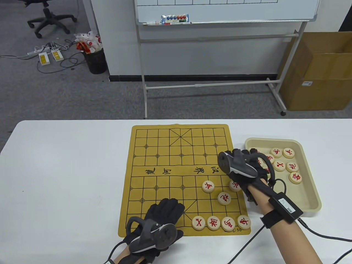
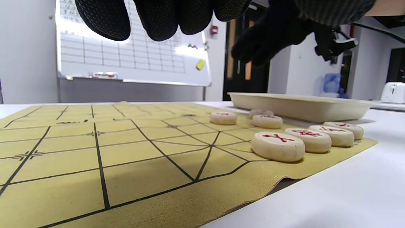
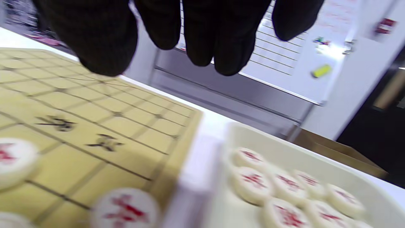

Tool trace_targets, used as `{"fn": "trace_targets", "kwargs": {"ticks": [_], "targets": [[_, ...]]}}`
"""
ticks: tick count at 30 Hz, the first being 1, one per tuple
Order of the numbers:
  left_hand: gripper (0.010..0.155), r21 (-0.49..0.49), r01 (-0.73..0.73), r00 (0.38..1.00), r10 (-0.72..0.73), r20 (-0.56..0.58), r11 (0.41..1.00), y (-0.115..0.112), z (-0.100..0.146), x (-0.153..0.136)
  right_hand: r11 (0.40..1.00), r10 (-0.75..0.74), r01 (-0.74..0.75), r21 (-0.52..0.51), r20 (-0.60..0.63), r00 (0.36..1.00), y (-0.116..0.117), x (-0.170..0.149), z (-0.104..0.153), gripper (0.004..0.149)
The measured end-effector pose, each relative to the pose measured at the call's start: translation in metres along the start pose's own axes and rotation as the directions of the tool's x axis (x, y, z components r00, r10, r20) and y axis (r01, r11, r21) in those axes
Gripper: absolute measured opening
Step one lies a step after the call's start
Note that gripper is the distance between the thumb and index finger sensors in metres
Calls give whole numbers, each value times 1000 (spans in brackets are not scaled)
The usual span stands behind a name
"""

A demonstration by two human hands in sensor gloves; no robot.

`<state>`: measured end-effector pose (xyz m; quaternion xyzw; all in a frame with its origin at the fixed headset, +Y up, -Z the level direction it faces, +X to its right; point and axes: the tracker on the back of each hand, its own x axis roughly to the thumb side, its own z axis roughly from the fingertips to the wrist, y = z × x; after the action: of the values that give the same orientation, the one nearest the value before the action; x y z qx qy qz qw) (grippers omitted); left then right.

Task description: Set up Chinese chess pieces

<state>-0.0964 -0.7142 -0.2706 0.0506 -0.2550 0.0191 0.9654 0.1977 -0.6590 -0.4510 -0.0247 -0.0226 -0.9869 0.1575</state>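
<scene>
The yellow chess board (image 1: pixel 165 165) lies mid-table. Four red-marked wooden pieces (image 1: pixel 221 223) stand in a row on its near right edge, also in the left wrist view (image 2: pixel 278 145). Three more pieces (image 1: pixel 208 186) stand above them; one (image 1: pixel 235 187) is partly under my right hand. My right hand (image 1: pixel 247 167) hovers over the board's right edge and the tray's left rim, its fingers (image 3: pixel 218 41) open and empty. My left hand (image 1: pixel 165 211) rests at the board's near edge, its fingers (image 2: pixel 158 19) open and empty.
A beige tray (image 1: pixel 310 192) right of the board holds several red pieces (image 1: pixel 286 162); it also shows in the right wrist view (image 3: pixel 253 133). Glove cables trail off the table's near right. A whiteboard stand and a cardboard box stand beyond the table.
</scene>
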Motion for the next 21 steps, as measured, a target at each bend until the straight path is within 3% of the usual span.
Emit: {"fn": "trace_targets", "kwargs": {"ticks": [9,12,21], "targets": [[83,-6,1,1000,-1,-2,1000,0,0,-1,991,-45,73,115,-225,973,51,-89,-4,85],[83,-11,2,1000,-2,-2,1000,-1,-1,-1,995,-51,71,71,-251,967,64,-103,-5,80],[83,-26,5,1000,-5,-5,1000,-1,-1,-1,981,-105,149,120,-314,944,87,-129,-12,69]]}}
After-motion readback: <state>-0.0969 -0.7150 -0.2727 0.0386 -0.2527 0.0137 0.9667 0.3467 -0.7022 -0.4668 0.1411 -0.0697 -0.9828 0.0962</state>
